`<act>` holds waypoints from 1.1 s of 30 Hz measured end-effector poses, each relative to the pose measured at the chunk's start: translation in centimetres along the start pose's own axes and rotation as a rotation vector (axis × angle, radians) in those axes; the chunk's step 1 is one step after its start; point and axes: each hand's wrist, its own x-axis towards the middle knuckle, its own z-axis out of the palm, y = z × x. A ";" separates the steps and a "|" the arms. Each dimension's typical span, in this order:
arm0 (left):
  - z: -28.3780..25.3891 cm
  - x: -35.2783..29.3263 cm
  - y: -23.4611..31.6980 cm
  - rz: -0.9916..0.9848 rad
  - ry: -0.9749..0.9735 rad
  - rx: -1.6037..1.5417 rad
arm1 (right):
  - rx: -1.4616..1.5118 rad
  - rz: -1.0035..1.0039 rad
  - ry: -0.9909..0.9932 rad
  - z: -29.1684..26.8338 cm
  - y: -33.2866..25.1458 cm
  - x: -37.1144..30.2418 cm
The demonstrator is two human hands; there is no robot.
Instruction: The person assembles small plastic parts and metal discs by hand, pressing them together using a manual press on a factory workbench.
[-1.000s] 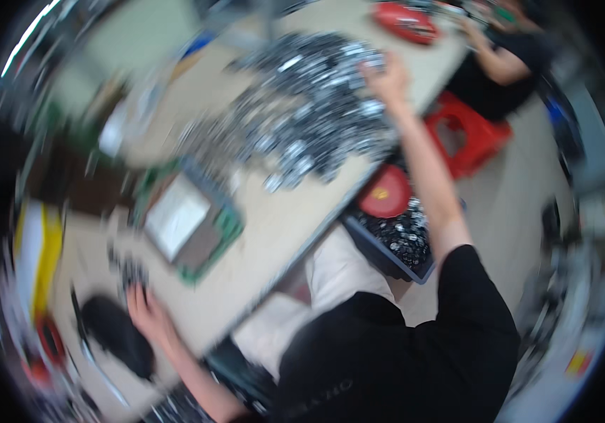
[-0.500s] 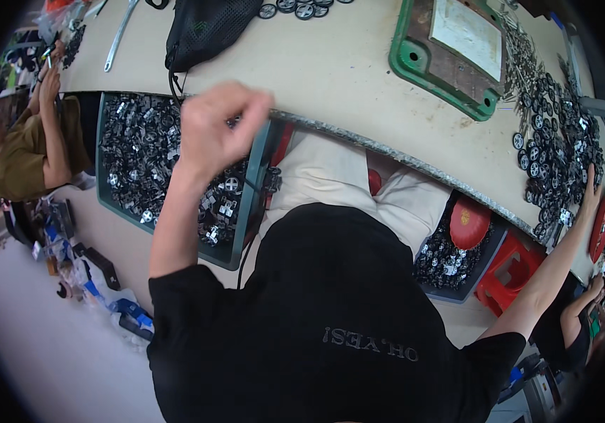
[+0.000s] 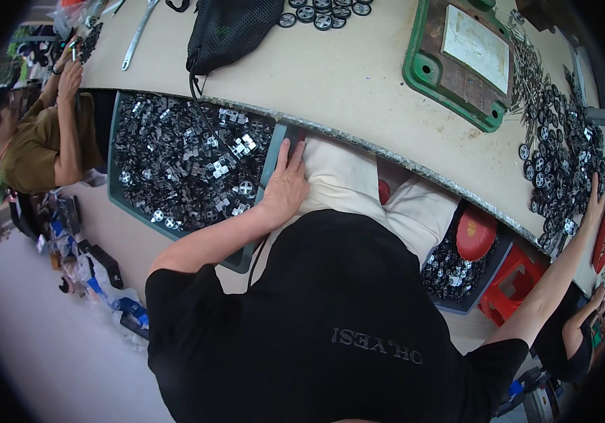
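My left hand [image 3: 287, 185] lies with its fingers stretched out over my light trousers, fingertips at the rim of a grey-green bin [image 3: 272, 156]. Small black and silver parts [image 3: 182, 166] fill that bin to my left. Far to the right, my right hand [image 3: 594, 203] reaches to the edge of a pile of small black spoked wheels [image 3: 549, 151] on the table. Its visible fingers are extended and I see nothing held in them. A red round lid or dish [image 3: 604, 240] sits just beside that wrist.
A green metal plate fixture [image 3: 422, 70] stands on the table [image 3: 345, 77], with thin metal pins [image 3: 528, 77] beside it. A black mesh bag [image 3: 235, 35] and a wrench [image 3: 138, 35] lie farther left. Under the table are a second bin [image 3: 489, 282] and a red stool [image 3: 510, 285]. Co-workers sit on both sides.
My left hand has come down from above the left bin, moving right, and its curled fingers have straightened onto my thigh and the bin's rim. My right hand stays by the wheels.
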 end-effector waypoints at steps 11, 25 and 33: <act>-1.4 -1.5 -2.7 0.007 0.298 -0.307 | -0.005 0.273 -0.033 1.7 5.7 -0.1; -1.9 1.5 -4.1 0.088 0.217 -0.086 | 0.101 0.415 -0.019 0.4 2.7 -0.1; -1.7 1.2 -4.1 0.104 0.302 -0.344 | 0.156 0.340 -0.025 -1.4 -0.8 -0.6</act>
